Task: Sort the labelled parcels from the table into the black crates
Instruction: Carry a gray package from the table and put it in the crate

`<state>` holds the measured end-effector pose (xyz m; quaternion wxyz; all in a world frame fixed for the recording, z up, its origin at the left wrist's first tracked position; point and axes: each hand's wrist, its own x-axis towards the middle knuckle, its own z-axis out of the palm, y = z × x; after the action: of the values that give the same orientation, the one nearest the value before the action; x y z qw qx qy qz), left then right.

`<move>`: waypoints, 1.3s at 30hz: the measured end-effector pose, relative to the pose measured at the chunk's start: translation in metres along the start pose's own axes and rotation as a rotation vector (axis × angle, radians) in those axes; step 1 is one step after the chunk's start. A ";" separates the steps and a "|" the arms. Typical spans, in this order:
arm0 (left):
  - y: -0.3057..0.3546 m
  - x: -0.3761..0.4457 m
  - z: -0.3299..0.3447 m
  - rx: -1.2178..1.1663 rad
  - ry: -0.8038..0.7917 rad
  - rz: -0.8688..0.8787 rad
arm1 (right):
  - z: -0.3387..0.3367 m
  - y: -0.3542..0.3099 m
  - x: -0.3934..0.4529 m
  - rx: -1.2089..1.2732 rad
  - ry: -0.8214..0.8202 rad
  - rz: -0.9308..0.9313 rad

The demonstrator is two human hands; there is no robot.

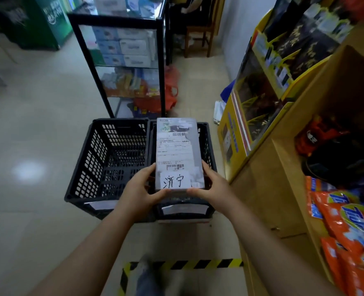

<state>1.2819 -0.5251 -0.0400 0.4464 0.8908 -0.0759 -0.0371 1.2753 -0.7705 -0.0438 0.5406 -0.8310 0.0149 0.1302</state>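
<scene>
Holding the grey rectangular labelled parcel over the right black perforated plastic crate; your left hand and right hand fingers clamp its near end. Left black crate looks empty. Next: check the crate tag, lower, release.

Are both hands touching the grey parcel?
Touching. The head view shows the left hand and right hand gripping the near end of the grey parcel, fingers along its sides, thumbs underneath.

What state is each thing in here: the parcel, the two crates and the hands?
Parcel: held level over the right crate, label up.
Left crate: on the floor, looks empty.
Right crate: on the floor, contents hidden by the parcel.
Left hand: grips the parcel's near left corner.
Right hand: grips its near right corner.
</scene>
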 end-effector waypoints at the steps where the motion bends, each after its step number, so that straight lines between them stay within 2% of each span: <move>1: -0.006 0.006 0.002 -0.006 -0.007 -0.016 | 0.001 0.003 0.008 -0.014 -0.006 0.011; 18: -0.124 0.123 0.031 -0.089 -0.163 -0.151 | 0.058 0.055 0.145 -0.151 -0.021 0.198; 35: -0.173 0.128 0.093 -0.044 -0.263 -0.288 | 0.075 0.153 0.165 -0.113 -0.034 0.252; 39: -0.185 0.128 0.100 -0.020 -0.193 -0.304 | 0.084 0.172 0.162 -0.126 -0.040 0.286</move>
<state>1.4133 -0.5160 -0.2478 0.4350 0.8800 0.0177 -0.1901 1.3863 -0.7476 -0.2669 0.4634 -0.8499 0.1140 0.2233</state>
